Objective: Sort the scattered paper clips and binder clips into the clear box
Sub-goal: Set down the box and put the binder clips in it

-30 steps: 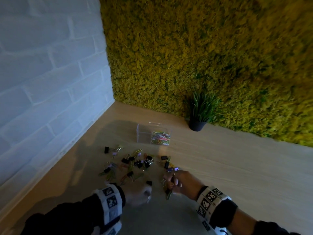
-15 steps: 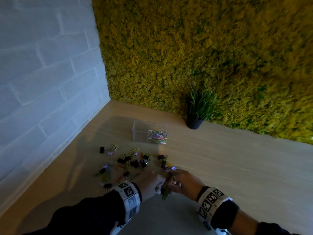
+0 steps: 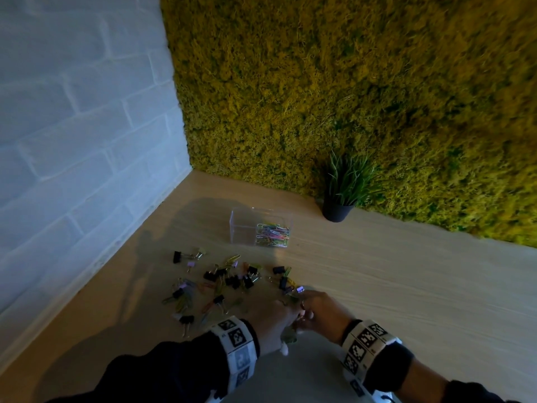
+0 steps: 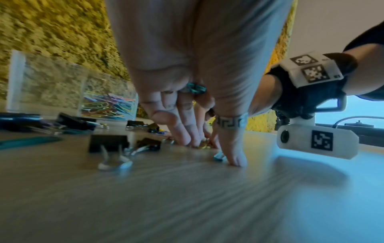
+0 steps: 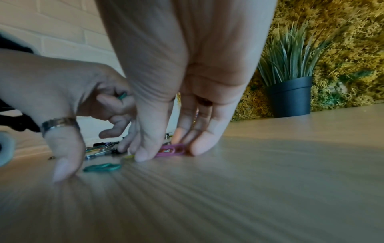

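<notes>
Clear box (image 3: pixel 259 228) at twelve o'clock holds only paper clips; binder clips (image 3: pixel 232 279) remain scattered. Left hand (image 3: pixel 271 319) grips a teal clip (image 4: pixel 195 87); right hand (image 3: pixel 319 314) pinches a pink clip (image 5: pixel 172 150).

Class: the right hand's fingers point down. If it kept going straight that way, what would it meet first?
Almost at once the pink paper clip under the right hand, then the table.

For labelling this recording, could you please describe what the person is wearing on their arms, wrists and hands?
Both arms are in dark sleeves. Each wrist carries a white band printed with black square markers; under the right wrist hangs a white camera pod with its own marker and a thin cable. The left hand wears a patterned silver ring on its thumb; the right hand shows no ring clearly.
</notes>
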The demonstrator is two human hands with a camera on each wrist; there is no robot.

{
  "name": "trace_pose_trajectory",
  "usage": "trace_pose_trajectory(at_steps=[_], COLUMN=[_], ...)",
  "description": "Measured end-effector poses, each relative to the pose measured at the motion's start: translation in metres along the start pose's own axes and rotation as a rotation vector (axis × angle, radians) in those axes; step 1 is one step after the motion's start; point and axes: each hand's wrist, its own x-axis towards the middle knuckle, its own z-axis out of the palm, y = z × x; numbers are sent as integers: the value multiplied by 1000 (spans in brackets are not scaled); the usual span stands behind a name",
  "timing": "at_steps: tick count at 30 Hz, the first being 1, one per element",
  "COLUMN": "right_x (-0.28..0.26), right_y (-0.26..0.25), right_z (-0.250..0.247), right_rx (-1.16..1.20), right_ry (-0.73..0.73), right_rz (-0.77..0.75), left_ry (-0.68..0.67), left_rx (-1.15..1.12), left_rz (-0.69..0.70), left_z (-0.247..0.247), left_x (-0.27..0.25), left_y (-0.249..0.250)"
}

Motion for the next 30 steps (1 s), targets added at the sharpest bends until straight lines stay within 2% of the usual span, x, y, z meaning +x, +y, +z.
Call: trace_pose_trajectory(at_steps=[6, 13, 15, 19, 20, 22, 26, 27, 28, 30], right_x=[-1, -3, -5, -11, -12, -11, -9, -7, -6, -6], right_y=[-4, 5, 14, 31, 32, 32, 33, 35, 35, 33], right_z=[-5, 2, 0, -11, -14, -18, -19, -18, -17, -17], right_rx=[-73, -74, 41, 534, 651, 957, 1661, 1774, 1820, 1845], right_ry=[-14, -31, -13, 70, 103, 151, 162, 165, 181, 147], right_rz=[28, 96, 136, 224, 237, 267, 269, 250, 240, 224], left_ry=[95, 68, 68, 57, 53, 21, 62, 87, 97, 71], left_rx=[-8, 136, 130, 94, -4, -393, -1583, -1810, -1965, -2065], left_rz=[-37, -18, -46, 1, -41, -155, -375, -393, -390, -347], left_z=[1, 9, 13, 15, 13, 2, -23, -27, -28, -25], left_x=[18, 32, 34, 36, 35, 32, 25, 24, 24, 26], left_y=[-2, -11, -16, -18, -20, -25, -29, -30, -31, -32])
